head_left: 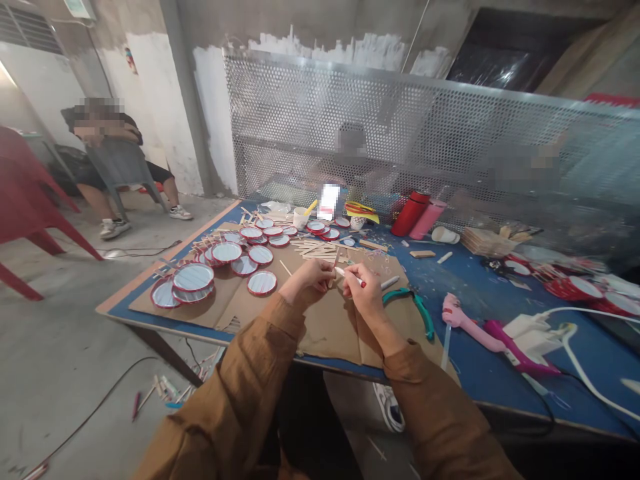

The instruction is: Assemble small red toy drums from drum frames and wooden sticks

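Note:
My left hand (317,275) is closed, pinching a thin wooden stick (337,256) that looks reddish along its upper part. Close beside it, my right hand (364,283) grips a white marker with a red end (355,277), its tip pointing toward the stick. Both hands are just above a brown cardboard sheet (320,333) on the blue table. Behind them lies a loose pile of plain wooden sticks (315,249). To the left, several round, red-rimmed discs with whitish faces (262,283) lie spread and stacked. A pale pen-like piece (390,283) rests right of my right hand.
A curved teal object (423,313), a pink glue gun (470,325) and a magenta power strip (525,357) with cables lie to the right. Red (411,213) and pink bottles (428,220) stand before a perforated metal screen (310,107). A person sits on a chair (120,167) far left.

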{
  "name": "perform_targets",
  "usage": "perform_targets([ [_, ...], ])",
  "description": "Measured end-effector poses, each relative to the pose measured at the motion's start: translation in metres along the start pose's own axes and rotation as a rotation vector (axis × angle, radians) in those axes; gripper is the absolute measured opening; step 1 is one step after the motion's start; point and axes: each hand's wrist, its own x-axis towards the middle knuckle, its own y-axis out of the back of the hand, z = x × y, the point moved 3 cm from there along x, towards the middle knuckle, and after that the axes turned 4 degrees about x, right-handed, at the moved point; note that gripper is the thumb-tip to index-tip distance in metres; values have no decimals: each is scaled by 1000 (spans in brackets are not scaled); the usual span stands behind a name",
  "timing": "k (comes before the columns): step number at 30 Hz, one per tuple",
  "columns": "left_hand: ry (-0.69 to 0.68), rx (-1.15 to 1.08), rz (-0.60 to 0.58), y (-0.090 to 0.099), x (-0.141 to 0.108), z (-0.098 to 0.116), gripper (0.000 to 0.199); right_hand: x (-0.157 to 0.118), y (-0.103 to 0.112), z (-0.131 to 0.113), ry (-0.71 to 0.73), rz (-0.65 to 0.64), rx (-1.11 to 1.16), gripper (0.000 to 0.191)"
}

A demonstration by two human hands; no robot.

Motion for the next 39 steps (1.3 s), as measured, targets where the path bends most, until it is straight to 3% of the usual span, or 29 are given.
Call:
perform_targets([
  [25,3,9,5,0,1,-1,12,0,-1,-1,61,1,-45,20],
  [31,20,-12,-14,1,5,-5,12,-1,4,-2,18,97,-112,19],
  [39,8,17,-9,1,3,-4,14,-1,0,-1,59,28,-36,23],
])
